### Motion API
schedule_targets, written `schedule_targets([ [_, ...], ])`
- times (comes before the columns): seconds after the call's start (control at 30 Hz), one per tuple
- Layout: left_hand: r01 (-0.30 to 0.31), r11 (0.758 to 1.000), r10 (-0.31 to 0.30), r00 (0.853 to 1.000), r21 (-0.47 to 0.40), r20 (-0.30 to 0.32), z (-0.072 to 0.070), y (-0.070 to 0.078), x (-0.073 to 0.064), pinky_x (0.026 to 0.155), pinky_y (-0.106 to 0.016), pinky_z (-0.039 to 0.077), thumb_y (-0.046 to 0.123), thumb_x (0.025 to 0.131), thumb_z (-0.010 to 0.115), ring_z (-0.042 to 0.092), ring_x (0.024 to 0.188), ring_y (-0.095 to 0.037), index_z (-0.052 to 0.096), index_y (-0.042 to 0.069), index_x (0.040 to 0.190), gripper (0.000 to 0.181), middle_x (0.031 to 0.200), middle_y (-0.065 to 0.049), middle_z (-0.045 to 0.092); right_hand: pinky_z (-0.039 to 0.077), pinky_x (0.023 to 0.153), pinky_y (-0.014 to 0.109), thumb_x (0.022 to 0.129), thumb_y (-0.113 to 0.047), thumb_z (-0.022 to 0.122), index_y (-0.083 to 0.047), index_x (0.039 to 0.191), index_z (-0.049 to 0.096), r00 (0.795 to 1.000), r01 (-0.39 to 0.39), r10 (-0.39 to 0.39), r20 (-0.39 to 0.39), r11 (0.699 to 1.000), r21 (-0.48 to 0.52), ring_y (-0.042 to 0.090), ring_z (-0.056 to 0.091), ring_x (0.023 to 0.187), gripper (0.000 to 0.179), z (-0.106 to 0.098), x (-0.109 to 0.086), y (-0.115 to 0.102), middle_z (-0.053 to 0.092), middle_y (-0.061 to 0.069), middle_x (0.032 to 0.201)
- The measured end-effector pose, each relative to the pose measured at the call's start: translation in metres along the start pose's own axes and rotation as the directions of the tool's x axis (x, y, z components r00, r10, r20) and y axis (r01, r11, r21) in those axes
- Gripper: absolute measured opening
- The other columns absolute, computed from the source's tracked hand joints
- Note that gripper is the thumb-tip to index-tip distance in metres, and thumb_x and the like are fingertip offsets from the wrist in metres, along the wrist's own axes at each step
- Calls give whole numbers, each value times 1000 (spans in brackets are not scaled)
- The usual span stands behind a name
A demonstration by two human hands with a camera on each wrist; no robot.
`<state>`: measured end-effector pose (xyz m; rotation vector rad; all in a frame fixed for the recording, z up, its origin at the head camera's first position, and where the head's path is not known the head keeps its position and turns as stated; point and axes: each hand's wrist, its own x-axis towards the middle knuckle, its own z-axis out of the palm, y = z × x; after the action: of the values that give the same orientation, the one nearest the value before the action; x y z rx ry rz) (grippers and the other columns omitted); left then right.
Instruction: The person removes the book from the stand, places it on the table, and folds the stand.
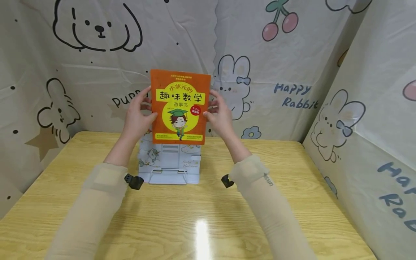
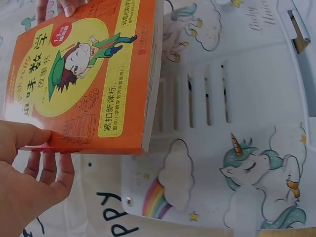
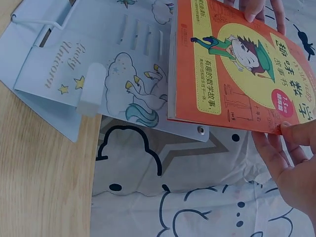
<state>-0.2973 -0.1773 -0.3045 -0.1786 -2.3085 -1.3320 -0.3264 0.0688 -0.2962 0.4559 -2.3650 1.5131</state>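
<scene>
An orange book (image 1: 180,108) with a yellow circle and a cartoon child in a green cap on its cover is held upright in the head view. My left hand (image 1: 139,112) grips its left edge, thumb on the cover and fingers behind. At the opposite edge, my right hand (image 1: 219,111) pinches it the same way. Behind and below the book stands a white book stand (image 1: 169,162) with unicorn pictures, partly hidden by it. Both wrist views show a gap between the book's lower edge and the stand's panel (image 2: 197,118).
The stand rests on a wooden table (image 1: 182,216), near its back edge. A cartoon-printed cloth (image 1: 188,32) hangs behind and at both sides. A wire holder (image 1: 168,177) lies across the stand's front ledge. Dark wrist devices (image 1: 134,181) sit on both sleeves.
</scene>
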Motion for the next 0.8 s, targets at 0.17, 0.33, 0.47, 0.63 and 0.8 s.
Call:
schedule_targets([
  [0.17,-9,999,10,1000,-35,20,-1,11,0,82,-34,54,-5,86,60,52,102,-26,34,30,146,74,120,-14,46,58,77,35,88,0,63,-23,141,36,999,-23,21,38,998,66,24,60,95,63,-14,-1,-3,56,11,114],
  [0.33,12,997,-8,999,-79,48,0,19,-3,79,-28,54,-7,84,61,52,101,-23,35,32,145,77,119,-12,48,58,77,35,87,-1,64,-25,141,36,997,-34,27,79,996,87,23,59,95,66,-29,-5,-8,56,11,115],
  [0.47,10,995,-3,998,-100,68,3,28,-7,81,-30,54,-8,84,62,53,100,-23,35,30,145,77,118,-12,49,58,78,35,87,-2,65,-25,142,35,994,-39,30,102,995,89,24,59,97,67,-43,-10,-10,55,12,118],
  [0.63,-2,994,12,996,-105,90,6,39,-13,83,-33,54,-7,84,63,54,98,-24,36,30,145,76,115,-13,50,58,79,36,86,-3,65,-25,142,36,994,-32,22,108,995,95,25,58,97,67,-58,-15,-10,55,13,119],
  [0.8,-10,993,23,994,-116,109,9,49,-19,81,-32,55,-5,83,64,55,96,-22,37,31,144,76,114,-10,52,58,78,35,86,-2,65,-24,143,37,994,-31,19,108,993,110,25,58,97,67,-72,-21,-9,55,14,117],
])
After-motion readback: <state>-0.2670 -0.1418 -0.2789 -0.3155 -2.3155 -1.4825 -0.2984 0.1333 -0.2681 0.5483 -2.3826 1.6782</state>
